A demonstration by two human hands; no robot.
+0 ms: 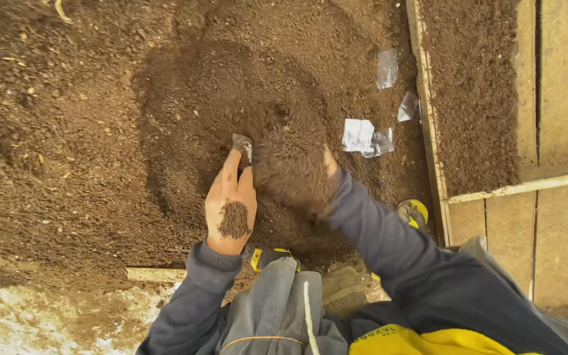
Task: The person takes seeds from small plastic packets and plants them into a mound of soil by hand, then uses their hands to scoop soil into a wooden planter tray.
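A small soil-filled bag [243,146] sits at frame centre, pinched by the left hand [231,204]; the right hand [320,181], grip hidden, pours soil [100,131]. Empty plastic bags [366,138] lie at two o'clock beside a wooden board [428,131].

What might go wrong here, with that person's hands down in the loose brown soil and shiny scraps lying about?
1. The crumpled silvery foil scraps lie loose on the brown soil and could get buried.
2. Soil hides most of the right hand, so anything under it is unseen.
3. The left hand pinches a small grey packet; spilling seems possible.
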